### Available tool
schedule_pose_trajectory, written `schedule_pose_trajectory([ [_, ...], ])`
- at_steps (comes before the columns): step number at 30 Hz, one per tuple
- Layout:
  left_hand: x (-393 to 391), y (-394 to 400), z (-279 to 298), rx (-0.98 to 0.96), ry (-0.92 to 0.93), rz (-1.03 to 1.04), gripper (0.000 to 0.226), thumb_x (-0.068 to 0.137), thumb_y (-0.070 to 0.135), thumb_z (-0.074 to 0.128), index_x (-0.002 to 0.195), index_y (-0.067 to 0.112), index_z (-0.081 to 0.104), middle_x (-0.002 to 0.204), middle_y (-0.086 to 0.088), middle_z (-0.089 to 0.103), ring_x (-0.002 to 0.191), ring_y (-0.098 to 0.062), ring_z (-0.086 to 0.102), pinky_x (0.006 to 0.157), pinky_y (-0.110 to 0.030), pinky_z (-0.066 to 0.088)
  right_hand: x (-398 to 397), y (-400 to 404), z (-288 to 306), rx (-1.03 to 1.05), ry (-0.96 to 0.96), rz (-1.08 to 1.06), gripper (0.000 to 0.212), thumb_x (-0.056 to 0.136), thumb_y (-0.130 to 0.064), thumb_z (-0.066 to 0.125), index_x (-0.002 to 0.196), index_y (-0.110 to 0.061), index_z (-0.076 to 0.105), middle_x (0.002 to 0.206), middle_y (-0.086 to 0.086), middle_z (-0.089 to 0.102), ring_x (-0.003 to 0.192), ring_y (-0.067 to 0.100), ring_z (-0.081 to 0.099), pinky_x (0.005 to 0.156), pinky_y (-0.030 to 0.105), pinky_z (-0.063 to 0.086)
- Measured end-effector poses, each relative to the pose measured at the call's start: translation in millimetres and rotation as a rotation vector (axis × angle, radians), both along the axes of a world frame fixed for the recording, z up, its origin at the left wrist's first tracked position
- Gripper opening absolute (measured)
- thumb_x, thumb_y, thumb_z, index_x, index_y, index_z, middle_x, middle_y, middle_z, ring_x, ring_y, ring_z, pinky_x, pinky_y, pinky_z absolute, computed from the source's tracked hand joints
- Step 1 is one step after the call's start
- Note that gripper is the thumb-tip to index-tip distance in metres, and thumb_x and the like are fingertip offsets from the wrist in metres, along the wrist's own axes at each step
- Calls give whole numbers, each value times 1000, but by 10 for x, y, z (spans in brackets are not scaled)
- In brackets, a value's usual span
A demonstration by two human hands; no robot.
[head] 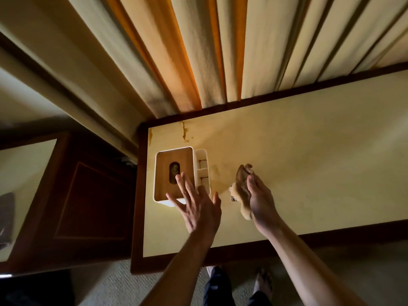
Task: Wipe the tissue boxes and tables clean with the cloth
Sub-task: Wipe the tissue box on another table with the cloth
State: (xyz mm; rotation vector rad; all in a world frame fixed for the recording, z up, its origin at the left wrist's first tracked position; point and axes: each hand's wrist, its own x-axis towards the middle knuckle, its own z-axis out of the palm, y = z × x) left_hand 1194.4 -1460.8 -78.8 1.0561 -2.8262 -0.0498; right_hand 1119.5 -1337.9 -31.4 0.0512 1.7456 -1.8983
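Box (174, 173) sits left of centre on the bench (309, 173); left hand (198, 208) fingers spread over it, right hand (260, 199) fingers pinching cloth (241, 184) beside it.

Pale curtains (220, 51) with orange-lit folds hang along the far side, a dark wooden cabinet (88, 199) stands at the left, and grey-green carpet (114, 286) covers the near floor, where a bare foot (262, 283) shows.
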Motion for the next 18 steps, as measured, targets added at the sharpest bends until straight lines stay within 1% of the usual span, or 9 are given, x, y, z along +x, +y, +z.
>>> schedule_pose_trajectory([
  [3, 20, -16, -32, -9, 54, -11, 24, 85, 40, 71, 81, 18, 63, 163, -20, 19, 154, -31, -6, 115, -71, 1, 16, 10, -49, -23, -33, 3, 37, 107, -31, 32, 94, -14, 63, 97, 22, 65, 84, 28, 61, 81, 37, 47],
  [6, 28, -16, -51, 15, 94, -41, 15, 84, 31, 73, 75, 23, 64, 163, -19, 20, 154, -30, -3, 114, -70, -2, 36, 19, -69, -57, -14, 28, 40, 107, -28, 30, 102, 2, 56, 98, 34, 57, 78, 33, 55, 76, 35, 42],
  [8, 25, -10, -34, 34, 114, -37, 12, 83, 29, 75, 75, 25, 66, 163, -17, 20, 154, -29, 0, 114, -71, -2, 46, 17, -66, -62, -10, 38, 40, 107, -28, 31, 106, 5, 54, 99, 37, 55, 77, 33, 53, 74, 35, 41],
  [10, 42, -16, -3, 54, 156, -40, 11, 82, 27, 76, 75, 25, 67, 163, -16, 21, 154, -28, 4, 115, -70, -2, 53, 19, -74, -62, -16, 47, 40, 107, -30, 32, 106, 0, 57, 100, 34, 58, 81, 30, 55, 74, 35, 41],
  [12, 90, -43, 37, 69, 221, -58, 11, 83, 26, 76, 77, 24, 67, 162, -16, 24, 154, -29, 8, 115, -70, -2, 51, 23, -82, -59, -4, 69, 40, 107, -30, 32, 107, -1, 59, 99, 29, 61, 82, 32, 58, 73, 34, 41],
  [13, 125, -63, 68, 91, 259, -67, 11, 85, 26, 75, 78, 24, 67, 162, -16, 26, 154, -30, 10, 114, -71, -2, 46, 21, -81, -58, -1, 71, 37, 107, -30, 32, 109, -8, 62, 98, 19, 67, 86, 30, 62, 73, 29, 44],
  [15, 199, -105, 166, 151, 332, -69, 14, 87, 29, 73, 76, 23, 65, 160, -13, 29, 153, -30, 14, 113, -73, -1, 36, 11, -60, -74, -23, 57, 30, 106, -29, 34, 113, -29, 63, 101, -8, 72, 96, 12, 67, 73, 19, 49],
  [16, 237, -129, 219, 182, 365, -67, 18, 88, 33, 70, 74, 23, 64, 158, -11, 32, 151, -30, 18, 113, -73, 2, 29, 4, -50, -86, -34, 55, 29, 106, -29, 35, 114, -33, 62, 105, -12, 72, 99, 8, 66, 74, 18, 50],
  [18, 318, -164, 340, 255, 428, -59, 27, 87, 46, 61, 71, 24, 61, 156, -8, 34, 146, -27, 28, 115, -66, 10, 20, -10, -35, -106, -49, 43, 29, 106, -28, 35, 116, -34, 62, 110, -10, 72, 103, 9, 66, 77, 20, 51],
])
